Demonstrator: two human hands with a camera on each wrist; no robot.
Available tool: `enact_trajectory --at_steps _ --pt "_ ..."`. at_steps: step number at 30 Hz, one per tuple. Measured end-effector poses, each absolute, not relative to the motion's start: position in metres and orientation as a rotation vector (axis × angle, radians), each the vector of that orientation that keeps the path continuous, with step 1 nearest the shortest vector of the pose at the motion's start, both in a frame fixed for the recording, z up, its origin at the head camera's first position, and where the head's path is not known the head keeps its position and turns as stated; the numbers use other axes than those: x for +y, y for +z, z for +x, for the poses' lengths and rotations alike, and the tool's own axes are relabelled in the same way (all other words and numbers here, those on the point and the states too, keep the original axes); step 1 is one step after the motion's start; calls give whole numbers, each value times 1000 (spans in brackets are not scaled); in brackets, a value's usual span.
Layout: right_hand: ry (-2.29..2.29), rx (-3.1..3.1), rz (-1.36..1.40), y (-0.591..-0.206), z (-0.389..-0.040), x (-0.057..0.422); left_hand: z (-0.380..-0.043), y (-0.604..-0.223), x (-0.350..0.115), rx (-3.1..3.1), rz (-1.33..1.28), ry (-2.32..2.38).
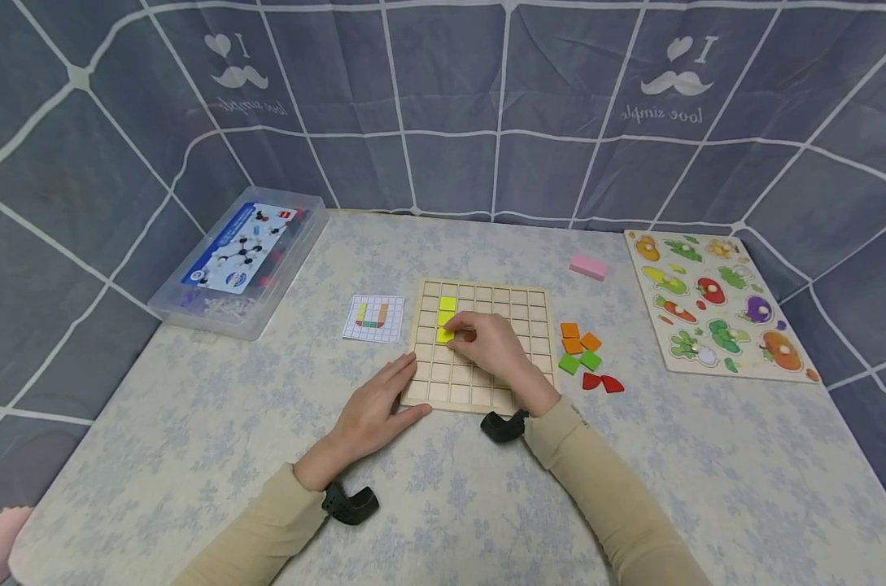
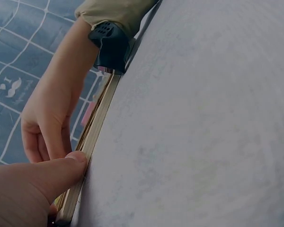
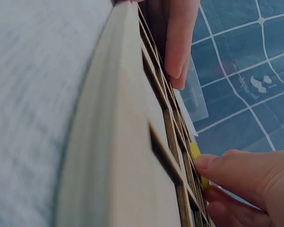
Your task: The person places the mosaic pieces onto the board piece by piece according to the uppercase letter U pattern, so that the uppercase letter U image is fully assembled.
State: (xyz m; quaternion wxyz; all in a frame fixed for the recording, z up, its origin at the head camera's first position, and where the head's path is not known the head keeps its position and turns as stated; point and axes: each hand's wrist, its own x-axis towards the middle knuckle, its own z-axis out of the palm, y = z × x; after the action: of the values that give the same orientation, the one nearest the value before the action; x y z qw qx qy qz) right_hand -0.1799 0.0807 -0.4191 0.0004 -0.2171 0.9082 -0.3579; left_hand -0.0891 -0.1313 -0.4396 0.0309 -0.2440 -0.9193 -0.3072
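Note:
A wooden grid board lies mid-table with two yellow tiles set in a column. My right hand reaches across the board, its curled fingertips pinching a third yellow tile just below them. In the right wrist view that tile shows beside my fingertips, on the board. My left hand lies flat at the board's near left corner. Its thumb touches the board's front edge.
A pattern card lies left of the board. Loose orange, green and red tiles lie to its right. A pink block, a vegetable puzzle and a plastic box sit further out.

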Motion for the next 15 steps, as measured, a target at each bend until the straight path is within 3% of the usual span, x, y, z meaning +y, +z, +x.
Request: enact_trajectory --at_steps 15 --pt "-1105 2883 -578 -419 -178 79 -89 -439 -131 -2833 -759 -927"
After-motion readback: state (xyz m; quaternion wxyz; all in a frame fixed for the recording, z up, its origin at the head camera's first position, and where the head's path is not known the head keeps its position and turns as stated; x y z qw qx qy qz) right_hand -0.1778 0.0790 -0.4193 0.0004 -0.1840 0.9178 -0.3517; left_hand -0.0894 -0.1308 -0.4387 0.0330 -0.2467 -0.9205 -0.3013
